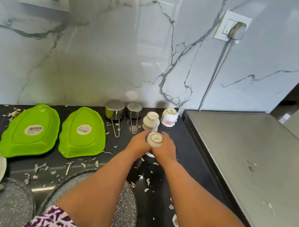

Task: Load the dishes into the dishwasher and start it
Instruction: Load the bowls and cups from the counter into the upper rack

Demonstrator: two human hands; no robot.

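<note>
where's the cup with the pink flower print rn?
Head view, right of centre: the flower-print cup stands upside down at the back of the dark counter, against the marble wall, between another upturned white cup and the grey appliance top.

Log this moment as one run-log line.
stage: picking up dishes | left hand: holds cup | right hand: holds cup | cup: upside down, between both hands | dishwasher: not visible
</note>
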